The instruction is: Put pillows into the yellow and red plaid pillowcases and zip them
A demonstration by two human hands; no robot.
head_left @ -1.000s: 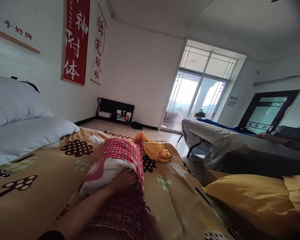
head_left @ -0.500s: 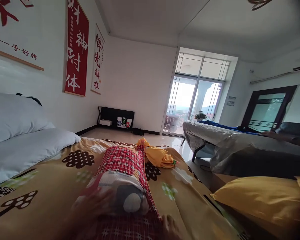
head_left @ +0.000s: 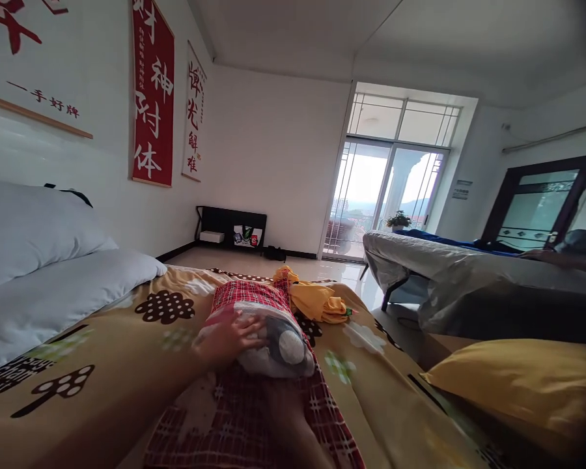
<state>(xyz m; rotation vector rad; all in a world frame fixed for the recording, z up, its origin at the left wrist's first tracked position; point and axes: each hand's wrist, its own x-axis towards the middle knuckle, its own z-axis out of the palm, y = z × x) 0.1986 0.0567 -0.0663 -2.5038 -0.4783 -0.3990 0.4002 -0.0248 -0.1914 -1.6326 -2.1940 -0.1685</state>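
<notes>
A padded bundle in white, grey and pink fabric (head_left: 273, 355) lies on a red plaid cloth (head_left: 234, 423). My left hand (head_left: 237, 335) rests on top of the bundle's left part, fingers spread apart. Low in front of the bundle is my right hand (head_left: 286, 397), at its near edge; shadow and the bundle hide its fingers. Beyond the bundle, the far part of the plaid cloth shows. A crumpled yellow cloth (head_left: 320, 303) touches that far end on the right.
Beneath everything is a tan patterned bedsheet (head_left: 127, 352). White pillows (head_left: 73, 280) lie at left, and a yellow pillow (head_left: 517, 384) at lower right. Behind it stands a plastic-covered bed (head_left: 469, 267), where part of a person's arm shows. A low black bench (head_left: 232, 221) stands by the far wall.
The bundle has moved away from me, covering more of the far plaid. My left hand has come forward onto it. My right hand has shifted left from the plaid cloth's right edge.
</notes>
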